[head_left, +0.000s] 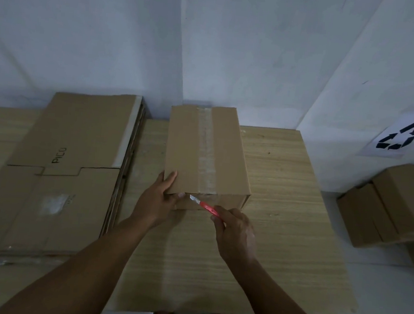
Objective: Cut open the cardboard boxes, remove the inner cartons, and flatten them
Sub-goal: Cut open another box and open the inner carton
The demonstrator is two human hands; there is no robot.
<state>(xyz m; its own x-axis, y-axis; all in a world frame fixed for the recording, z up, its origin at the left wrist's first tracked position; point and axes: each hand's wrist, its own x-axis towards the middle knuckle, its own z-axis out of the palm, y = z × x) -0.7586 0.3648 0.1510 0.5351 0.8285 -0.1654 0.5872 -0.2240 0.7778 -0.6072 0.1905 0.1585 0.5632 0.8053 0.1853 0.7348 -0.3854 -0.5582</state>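
Observation:
A closed brown cardboard box [184,149] stands on the wooden table [283,215], with a strip of clear tape [206,151] running down the middle of its top. My left hand [160,200] grips the box's near left corner, thumb on the top. My right hand [235,231] holds a red utility knife [207,207]. Its blade tip rests against the near face of the box, just under the end of the tape.
A stack of flattened cardboard [54,180], one sheet marked "PICO", lies on the table's left part. Several closed boxes [393,207] sit on the floor at the right, below a recycling sign [400,138] on the white wall. The wall stands right behind the table.

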